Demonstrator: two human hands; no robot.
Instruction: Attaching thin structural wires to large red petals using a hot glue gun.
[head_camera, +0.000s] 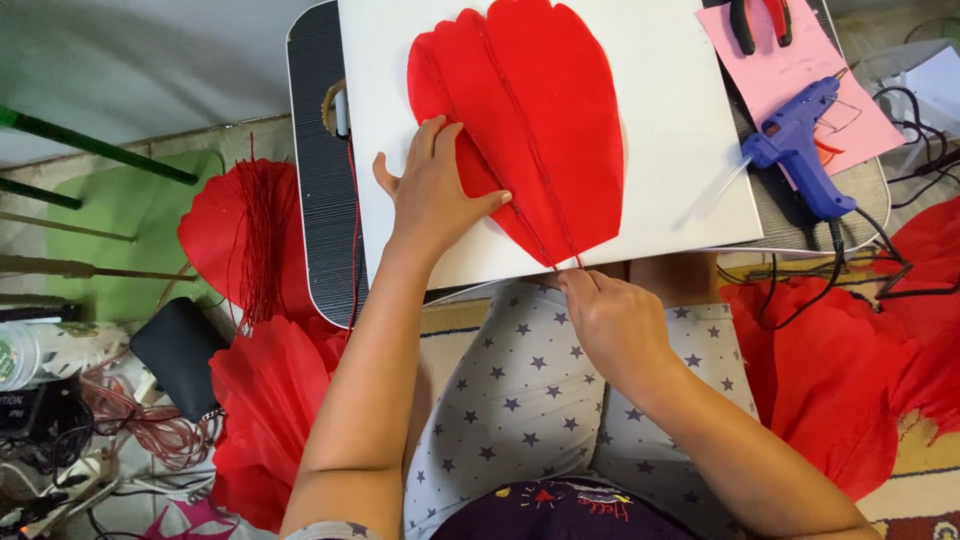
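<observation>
Head view: red petals pinned flat while a thin wire stem is pinched at their tip.

On the white board (680, 150) lying across the lap surface (315, 150), the left hand (432, 195) presses spread fingers down on the left side of the red paper petals (530, 110), and the right hand (615, 320) has its fingers closed together on the wire (535, 160) just where it leaves the petals at the board's near edge. My worry is that a tug there would tear the thin paper or peel the wire off its line, since only one side is held down. The blue glue gun (800, 150) rests near the board's right edge, its cord trailing off the surface; a snag could drag it onto the petals.
</observation>
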